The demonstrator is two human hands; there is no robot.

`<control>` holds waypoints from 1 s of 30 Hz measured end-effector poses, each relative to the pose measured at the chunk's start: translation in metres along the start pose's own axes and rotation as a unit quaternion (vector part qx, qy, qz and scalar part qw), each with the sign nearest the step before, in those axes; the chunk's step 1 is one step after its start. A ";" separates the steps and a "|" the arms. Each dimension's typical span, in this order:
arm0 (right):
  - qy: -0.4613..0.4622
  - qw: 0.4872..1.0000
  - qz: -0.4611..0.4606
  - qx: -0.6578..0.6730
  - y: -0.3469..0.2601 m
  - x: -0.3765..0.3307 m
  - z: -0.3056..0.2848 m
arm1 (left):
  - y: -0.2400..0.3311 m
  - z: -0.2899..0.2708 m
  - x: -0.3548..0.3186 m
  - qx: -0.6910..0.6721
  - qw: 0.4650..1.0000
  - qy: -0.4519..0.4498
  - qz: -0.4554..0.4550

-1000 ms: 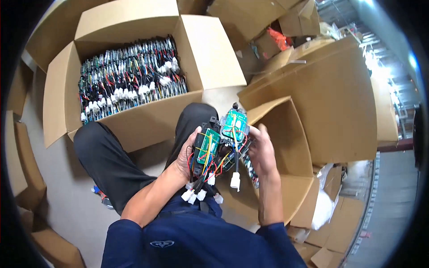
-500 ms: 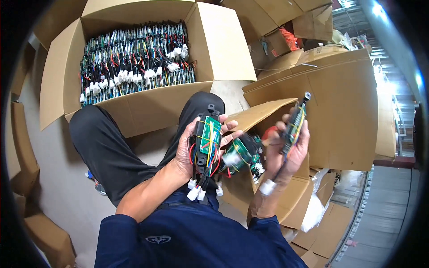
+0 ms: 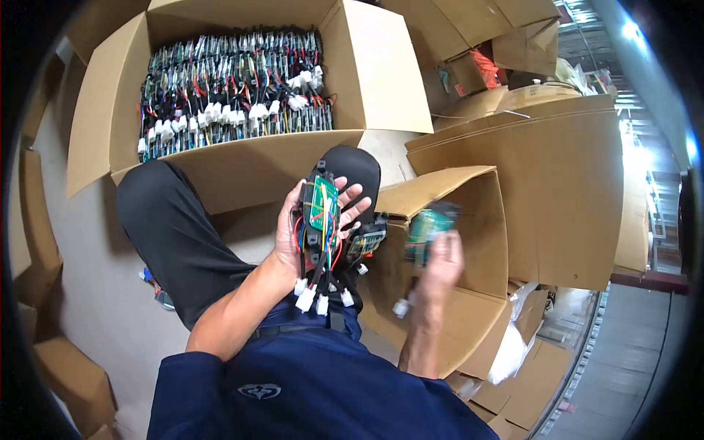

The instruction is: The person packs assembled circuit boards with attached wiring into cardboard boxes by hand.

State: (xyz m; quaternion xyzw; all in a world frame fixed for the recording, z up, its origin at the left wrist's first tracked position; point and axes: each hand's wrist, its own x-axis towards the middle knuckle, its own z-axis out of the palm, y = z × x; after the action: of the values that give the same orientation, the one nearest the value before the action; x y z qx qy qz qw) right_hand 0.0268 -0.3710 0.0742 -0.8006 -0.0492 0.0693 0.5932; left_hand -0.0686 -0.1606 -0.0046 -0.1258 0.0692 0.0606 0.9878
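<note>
My left hand (image 3: 287, 238) is closed around a circuit board module (image 3: 324, 199), a green board in a black housing with a yellow band across it. Its coloured wires hang down past my wrist to several white plug connectors (image 3: 306, 299). Just right of those fingers is another module (image 3: 367, 240), edge-on; I cannot tell what supports it. My right hand (image 3: 445, 260), smeared by motion, grips a third module (image 3: 431, 226), green face showing, in front of the small open carton (image 3: 480, 293). A white connector (image 3: 401, 308) dangles below it.
Beyond my knees stands a large open carton (image 3: 249, 158) packed with rows of similar modules, wires and white connectors. Tall cardboard panels (image 3: 550, 183) rise at the right, and more cardboard (image 3: 73, 381) lies at the left. Clear plastic wrap (image 3: 510, 356) lies beside the small carton.
My right hand has moved left and inward, and its module has turned to show its green face. My left hand has shifted slightly left and up, still holding its module.
</note>
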 end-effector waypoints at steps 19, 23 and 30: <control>-0.094 0.992 -0.074 -0.044 -0.041 -0.038 0.062 | -0.002 0.004 -0.014 0.146 0.987 -0.021 0.057; -0.270 0.959 -0.063 0.066 -0.032 -0.035 0.076 | 0.000 0.017 -0.023 0.203 0.977 0.014 0.059; -0.255 0.963 0.034 0.083 -0.017 -0.040 0.089 | 0.005 0.032 -0.012 0.368 0.919 0.084 0.114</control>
State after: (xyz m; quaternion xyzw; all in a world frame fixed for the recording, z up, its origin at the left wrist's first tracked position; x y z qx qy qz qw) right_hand -0.0277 -0.2884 0.0666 -0.7053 -0.1653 0.2954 0.6229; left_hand -0.0773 -0.1493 0.0272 0.2510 0.1833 0.1322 0.9412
